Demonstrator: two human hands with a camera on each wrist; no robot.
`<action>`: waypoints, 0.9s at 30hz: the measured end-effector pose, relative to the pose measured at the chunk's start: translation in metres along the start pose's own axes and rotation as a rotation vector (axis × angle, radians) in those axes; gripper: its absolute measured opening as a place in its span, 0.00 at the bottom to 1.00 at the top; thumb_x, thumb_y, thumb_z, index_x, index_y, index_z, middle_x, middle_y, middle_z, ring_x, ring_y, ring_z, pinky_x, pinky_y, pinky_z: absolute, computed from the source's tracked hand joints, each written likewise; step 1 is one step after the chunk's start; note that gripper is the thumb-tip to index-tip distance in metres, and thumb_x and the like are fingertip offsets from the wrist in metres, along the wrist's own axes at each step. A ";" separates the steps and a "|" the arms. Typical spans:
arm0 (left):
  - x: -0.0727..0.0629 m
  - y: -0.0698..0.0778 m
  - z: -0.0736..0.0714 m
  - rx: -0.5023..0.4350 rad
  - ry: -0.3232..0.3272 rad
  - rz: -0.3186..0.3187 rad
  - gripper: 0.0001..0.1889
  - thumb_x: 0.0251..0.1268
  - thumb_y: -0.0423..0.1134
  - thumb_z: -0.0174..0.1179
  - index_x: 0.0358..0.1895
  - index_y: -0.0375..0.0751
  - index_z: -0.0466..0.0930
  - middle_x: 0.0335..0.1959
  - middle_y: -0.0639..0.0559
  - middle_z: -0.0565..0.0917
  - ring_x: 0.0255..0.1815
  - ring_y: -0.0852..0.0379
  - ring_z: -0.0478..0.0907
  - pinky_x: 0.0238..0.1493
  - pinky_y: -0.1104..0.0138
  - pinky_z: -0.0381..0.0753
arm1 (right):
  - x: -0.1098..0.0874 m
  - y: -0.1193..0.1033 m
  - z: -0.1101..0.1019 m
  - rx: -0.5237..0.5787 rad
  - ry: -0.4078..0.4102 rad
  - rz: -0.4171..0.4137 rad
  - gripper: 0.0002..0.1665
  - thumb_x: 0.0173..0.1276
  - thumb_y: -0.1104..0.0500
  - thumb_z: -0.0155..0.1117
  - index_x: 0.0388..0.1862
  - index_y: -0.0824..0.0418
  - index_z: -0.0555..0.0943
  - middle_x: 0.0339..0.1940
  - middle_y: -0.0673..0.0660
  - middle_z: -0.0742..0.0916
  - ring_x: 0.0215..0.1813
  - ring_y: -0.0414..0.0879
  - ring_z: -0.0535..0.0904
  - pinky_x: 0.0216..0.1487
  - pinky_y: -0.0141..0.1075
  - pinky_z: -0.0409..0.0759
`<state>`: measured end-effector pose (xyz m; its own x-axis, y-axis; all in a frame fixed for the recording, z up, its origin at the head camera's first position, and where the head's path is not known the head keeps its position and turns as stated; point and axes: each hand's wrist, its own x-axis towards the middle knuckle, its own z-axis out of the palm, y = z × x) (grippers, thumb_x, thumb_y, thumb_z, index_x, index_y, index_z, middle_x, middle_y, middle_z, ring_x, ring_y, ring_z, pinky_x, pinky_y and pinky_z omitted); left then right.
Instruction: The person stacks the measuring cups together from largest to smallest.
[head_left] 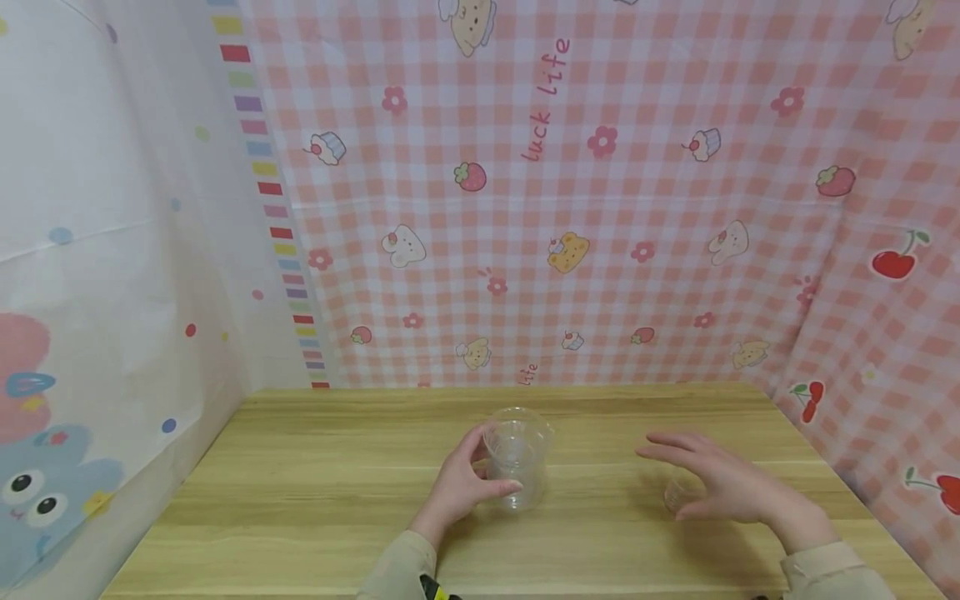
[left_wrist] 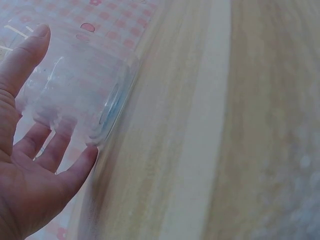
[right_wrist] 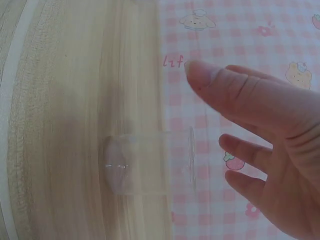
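Note:
A large clear plastic cup (head_left: 528, 458) stands upright on the wooden table. My left hand (head_left: 461, 483) holds it from the left, thumb on the near side and fingers behind. In the left wrist view, the left hand's fingers curve against the wall of the cup (left_wrist: 85, 85). Whether another cup is nested inside cannot be made out. A smaller clear cup (head_left: 677, 497) sits to the right, partly hidden by my right hand (head_left: 720, 483). In the right wrist view, a gap separates the open right hand (right_wrist: 270, 135) from that small cup (right_wrist: 150, 165).
Light wood covers the tabletop (head_left: 337, 475). A pink checked cloth (head_left: 525, 292) hangs behind it and along the right side, while a white dotted cloth (head_left: 202, 275) hangs on the left.

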<state>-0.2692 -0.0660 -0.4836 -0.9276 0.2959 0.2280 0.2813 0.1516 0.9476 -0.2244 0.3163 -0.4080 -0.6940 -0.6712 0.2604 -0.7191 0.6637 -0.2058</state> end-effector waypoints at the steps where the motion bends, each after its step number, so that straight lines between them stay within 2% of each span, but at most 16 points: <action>1: 0.000 0.000 0.000 -0.002 -0.001 0.003 0.47 0.45 0.37 0.80 0.71 0.45 0.65 0.63 0.42 0.75 0.62 0.42 0.73 0.57 0.56 0.80 | -0.001 0.000 0.000 0.004 -0.008 0.007 0.55 0.43 0.58 0.84 0.73 0.47 0.69 0.69 0.59 0.73 0.65 0.60 0.69 0.54 0.57 0.78; 12: 0.000 -0.001 0.001 -0.047 0.002 0.014 0.49 0.45 0.32 0.79 0.73 0.43 0.62 0.65 0.38 0.73 0.64 0.39 0.71 0.59 0.51 0.78 | -0.003 0.004 0.000 -0.001 -0.061 0.043 0.49 0.46 0.62 0.81 0.70 0.51 0.73 0.69 0.60 0.74 0.65 0.62 0.69 0.54 0.59 0.77; 20: 0.000 -0.002 0.000 -0.007 0.004 0.015 0.48 0.45 0.35 0.80 0.72 0.44 0.64 0.64 0.40 0.74 0.63 0.41 0.72 0.58 0.55 0.79 | -0.002 0.005 -0.002 0.030 -0.115 0.056 0.43 0.49 0.65 0.79 0.66 0.53 0.76 0.67 0.63 0.75 0.64 0.66 0.70 0.55 0.61 0.75; 27: -0.001 0.000 0.000 -0.008 0.005 0.016 0.48 0.44 0.35 0.80 0.72 0.44 0.64 0.64 0.39 0.74 0.63 0.40 0.72 0.58 0.54 0.79 | -0.003 0.008 0.000 0.041 -0.131 0.054 0.38 0.51 0.66 0.78 0.64 0.56 0.78 0.64 0.66 0.77 0.62 0.68 0.71 0.55 0.62 0.75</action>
<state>-0.2686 -0.0660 -0.4836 -0.9242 0.2933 0.2446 0.2945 0.1397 0.9454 -0.2282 0.3239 -0.4103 -0.7281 -0.6743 0.1230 -0.6799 0.6875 -0.2552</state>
